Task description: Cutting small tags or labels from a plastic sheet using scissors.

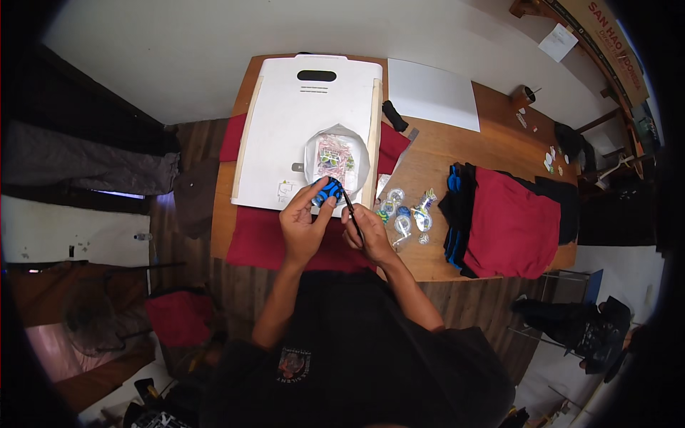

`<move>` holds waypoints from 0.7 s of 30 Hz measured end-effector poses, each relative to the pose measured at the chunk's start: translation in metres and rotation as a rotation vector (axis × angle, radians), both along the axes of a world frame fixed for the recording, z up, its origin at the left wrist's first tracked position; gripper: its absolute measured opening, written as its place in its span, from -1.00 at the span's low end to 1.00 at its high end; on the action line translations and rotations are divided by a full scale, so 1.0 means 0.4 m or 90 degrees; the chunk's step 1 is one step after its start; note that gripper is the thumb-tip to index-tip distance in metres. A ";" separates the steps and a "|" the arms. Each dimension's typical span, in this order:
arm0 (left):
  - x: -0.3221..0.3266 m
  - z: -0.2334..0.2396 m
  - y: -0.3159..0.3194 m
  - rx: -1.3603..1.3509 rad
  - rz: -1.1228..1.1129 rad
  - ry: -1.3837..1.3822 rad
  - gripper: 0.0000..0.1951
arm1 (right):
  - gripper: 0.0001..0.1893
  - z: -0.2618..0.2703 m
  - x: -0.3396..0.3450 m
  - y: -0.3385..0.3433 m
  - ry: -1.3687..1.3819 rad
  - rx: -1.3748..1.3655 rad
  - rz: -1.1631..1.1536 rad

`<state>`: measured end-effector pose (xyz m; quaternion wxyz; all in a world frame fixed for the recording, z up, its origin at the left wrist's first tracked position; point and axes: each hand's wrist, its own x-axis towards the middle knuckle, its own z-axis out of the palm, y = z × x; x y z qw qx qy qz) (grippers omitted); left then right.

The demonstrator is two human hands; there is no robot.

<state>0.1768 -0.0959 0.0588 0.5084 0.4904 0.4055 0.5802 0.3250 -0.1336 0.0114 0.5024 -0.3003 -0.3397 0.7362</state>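
Between the thumb and fingers of my left hand (pixel 305 216) is a round blue-and-black patterned piece (pixel 328 191). My right hand (pixel 369 230) grips a slim black-handled tool (pixel 351 211), perhaps small scissors or a craft knife, whose tip meets the right edge of the round piece. Just beyond both hands a white plastic bag (pixel 363 155) stands open, with pinkish scraps (pixel 333 144) and printed cut-outs inside. The bag rests on a white board (pixel 278 139) with a slot handle at its far end.
Several round cut-outs (pixel 402 223) lie right of the board on the wooden table (pixel 428 155). Further right are folded red and black garments (pixel 511 224). Red cloth (pixel 267 241) extends from under the board. A white sheet (pixel 433 93), black bundle (pixel 395 116), ruler (pixel 406 147) and brown cup (pixel 523 98) lie farther back.
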 end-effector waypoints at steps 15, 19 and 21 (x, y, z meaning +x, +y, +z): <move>0.002 -0.001 0.000 0.004 0.004 0.003 -0.61 | -0.60 0.009 0.004 0.003 0.015 -0.005 0.005; 0.003 -0.001 0.003 0.007 0.005 0.007 -0.61 | -0.60 -0.001 0.005 0.002 0.008 0.003 0.006; 0.004 0.000 0.003 0.003 0.002 0.005 -0.61 | -0.61 0.003 0.004 0.002 0.012 -0.008 0.002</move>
